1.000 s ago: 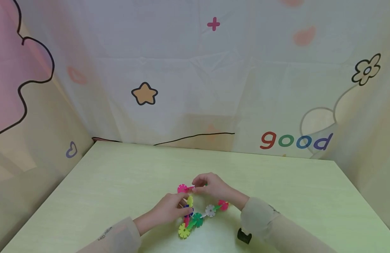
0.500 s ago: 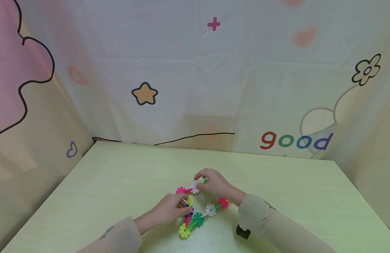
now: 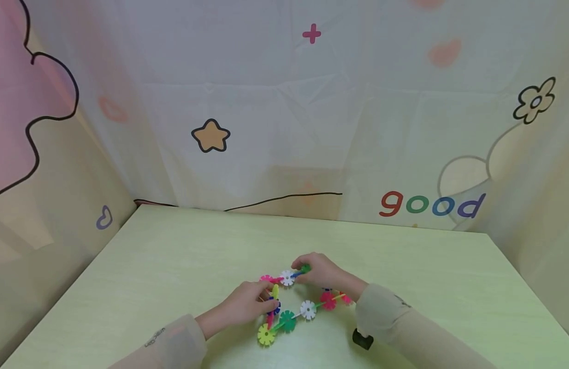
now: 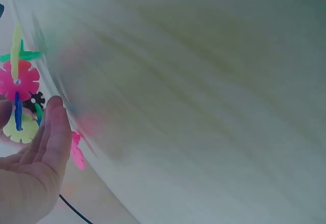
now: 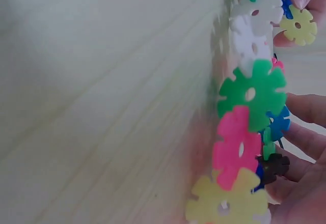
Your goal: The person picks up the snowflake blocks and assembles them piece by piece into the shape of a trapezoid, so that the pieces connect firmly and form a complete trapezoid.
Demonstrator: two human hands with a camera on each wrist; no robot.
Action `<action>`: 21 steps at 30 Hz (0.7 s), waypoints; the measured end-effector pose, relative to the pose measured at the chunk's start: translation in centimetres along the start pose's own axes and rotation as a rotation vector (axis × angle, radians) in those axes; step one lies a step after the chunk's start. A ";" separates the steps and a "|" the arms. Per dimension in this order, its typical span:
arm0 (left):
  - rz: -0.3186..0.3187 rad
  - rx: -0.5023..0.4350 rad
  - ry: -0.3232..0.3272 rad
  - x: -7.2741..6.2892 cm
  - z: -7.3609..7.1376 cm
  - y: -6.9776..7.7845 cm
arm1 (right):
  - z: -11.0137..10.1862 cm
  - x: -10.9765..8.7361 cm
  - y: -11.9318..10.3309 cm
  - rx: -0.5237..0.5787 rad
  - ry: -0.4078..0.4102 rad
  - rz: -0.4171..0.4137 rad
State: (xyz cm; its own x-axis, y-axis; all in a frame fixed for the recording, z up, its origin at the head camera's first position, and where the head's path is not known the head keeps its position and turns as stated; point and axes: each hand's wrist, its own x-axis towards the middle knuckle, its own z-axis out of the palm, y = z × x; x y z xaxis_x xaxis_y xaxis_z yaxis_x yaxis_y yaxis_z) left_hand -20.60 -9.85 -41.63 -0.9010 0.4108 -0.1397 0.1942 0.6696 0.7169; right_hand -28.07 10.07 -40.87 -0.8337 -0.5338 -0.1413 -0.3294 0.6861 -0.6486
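Observation:
A chain of plastic snowflake discs in pink, white, green, yellow and blue lies on the pale green table. My left hand grips it near the yellow disc and the blue disc. My right hand pinches the green disc at the end of the upper branch, beside a white disc. The right wrist view shows the green disc, a pink disc and a yellow disc close up, with my fingers behind them. In the left wrist view my fingers sit beside a pink disc.
A printed cloth backdrop with a star and the word "good" closes off the table's far edge and both sides. A small black object shows under my right sleeve. Bare tabletop stretches to the left, right and far side of the chain.
My right hand has shifted slightly right and down, drawing out the upper branch so the white and green discs now show. The lower pink disc slid right. My left hand stayed put.

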 end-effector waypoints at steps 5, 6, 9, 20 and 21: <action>-0.004 -0.031 -0.051 0.0 -0.1 0.1 | -0.3 -1.0 0.2 -0.001 -0.038 -0.011; -0.003 -0.036 -0.061 0.0 -0.2 0.1 | -0.4 -1.3 0.2 -0.004 -0.046 -0.018; 0.008 -0.042 -0.077 0.1 -0.2 0.2 | -0.7 -1.9 0.4 -0.017 -0.080 -0.047; -0.018 -0.064 -0.133 0.5 0.1 -0.1 | -1.0 -1.6 -0.2 0.071 -0.145 -0.096; -0.015 -0.066 -0.134 0.6 0.1 -0.1 | -0.8 -1.4 -0.3 0.082 -0.150 -0.103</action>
State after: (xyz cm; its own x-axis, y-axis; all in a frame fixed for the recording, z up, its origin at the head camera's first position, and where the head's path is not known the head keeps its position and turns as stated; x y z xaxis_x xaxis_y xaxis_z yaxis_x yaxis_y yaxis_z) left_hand -21.09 -9.62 -41.83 -0.8427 0.4829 -0.2381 0.1507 0.6361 0.7568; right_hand -27.17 11.02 -39.83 -0.7205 -0.6705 -0.1769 -0.3667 0.5849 -0.7235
